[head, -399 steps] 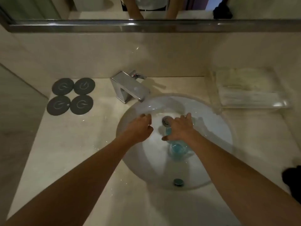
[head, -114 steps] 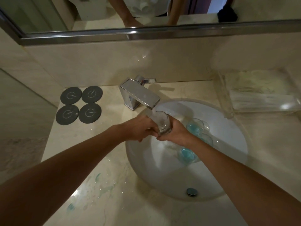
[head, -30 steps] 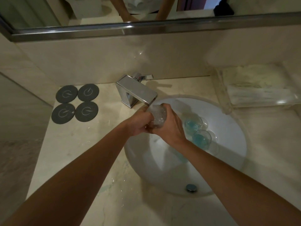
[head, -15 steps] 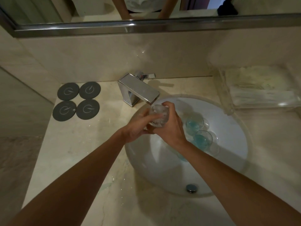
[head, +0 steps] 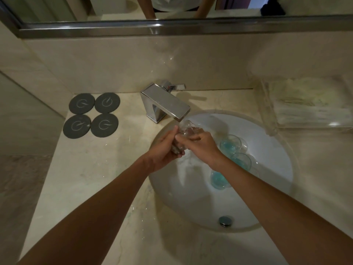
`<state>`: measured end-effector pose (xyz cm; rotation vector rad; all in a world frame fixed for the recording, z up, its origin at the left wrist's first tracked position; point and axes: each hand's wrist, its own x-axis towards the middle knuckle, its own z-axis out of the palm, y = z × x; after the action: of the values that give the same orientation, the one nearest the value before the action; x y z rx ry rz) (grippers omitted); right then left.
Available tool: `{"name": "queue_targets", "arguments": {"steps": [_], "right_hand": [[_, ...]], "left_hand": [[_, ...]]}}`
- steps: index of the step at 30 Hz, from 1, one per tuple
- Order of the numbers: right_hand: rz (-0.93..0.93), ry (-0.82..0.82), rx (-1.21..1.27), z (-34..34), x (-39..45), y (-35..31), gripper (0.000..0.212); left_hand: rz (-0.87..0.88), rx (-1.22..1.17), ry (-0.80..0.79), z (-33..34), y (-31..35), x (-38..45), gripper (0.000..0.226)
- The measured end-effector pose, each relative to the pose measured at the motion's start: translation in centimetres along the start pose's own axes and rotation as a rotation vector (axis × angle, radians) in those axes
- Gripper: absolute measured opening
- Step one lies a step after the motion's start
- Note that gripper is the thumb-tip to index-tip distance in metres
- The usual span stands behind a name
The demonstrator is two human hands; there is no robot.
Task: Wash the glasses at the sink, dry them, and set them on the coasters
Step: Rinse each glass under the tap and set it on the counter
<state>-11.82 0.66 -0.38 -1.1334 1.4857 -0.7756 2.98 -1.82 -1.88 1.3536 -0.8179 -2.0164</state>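
A clear glass [head: 186, 131] is tilted under the chrome faucet [head: 165, 103], and water runs over it. My left hand [head: 164, 148] grips its lower part from the left. My right hand [head: 202, 146] holds it from the right with fingers curled over the side. Three glasses with blue liquid sit in the white sink [head: 271, 150]: one [head: 230, 144] at the back, one [head: 241, 161] in the middle, one [head: 217, 179] partly hidden under my right forearm. Several dark round coasters [head: 91, 114] lie bare on the counter at the left.
A clear tray holding folded towels [head: 305, 104] stands at the back right of the counter. A mirror with a metal frame [head: 172, 28] runs along the wall. The sink's overflow cap [head: 226, 220] is at its near edge. Water drops lie on the marble counter [head: 95, 178].
Both hands have turned the glass under the running water. My right hand has shifted from over the top of the glass to its right side.
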Motion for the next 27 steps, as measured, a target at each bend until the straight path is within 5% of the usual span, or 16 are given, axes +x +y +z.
{"name": "queue_targets", "arguments": {"steps": [4, 7, 10, 15, 23, 27], "right_hand": [[0.217, -0.013, 0.233, -0.1, -0.1, -0.2, 0.039], [0.466, 0.047, 0.491, 0.3, 0.1, -0.2, 0.057], [0.580, 0.069, 0.696, 0.5, 0.3, -0.2, 0.070], [0.503, 0.057, 0.732, 0.6, 0.7, -0.6, 0.073], [0.330, 0.016, 0.520, 0.0, 0.5, -0.4, 0.028], [0.283, 0.075, 0.397, 0.3, 0.9, -1.0, 0.037]], "left_hand": [[-0.063, 0.062, 0.081, 0.3, 0.2, 0.1, 0.038], [-0.089, 0.390, 0.105, 0.2, 0.2, 0.0, 0.038], [0.080, 0.564, 0.139, 0.5, 0.0, 0.0, 0.036], [0.276, 0.552, 0.237, 0.5, -0.2, 0.7, 0.036], [-0.298, 0.178, 0.055, 0.5, 1.8, 0.7, 0.064], [-0.283, 0.156, 0.051, 0.0, 1.3, 0.9, 0.074]]}}
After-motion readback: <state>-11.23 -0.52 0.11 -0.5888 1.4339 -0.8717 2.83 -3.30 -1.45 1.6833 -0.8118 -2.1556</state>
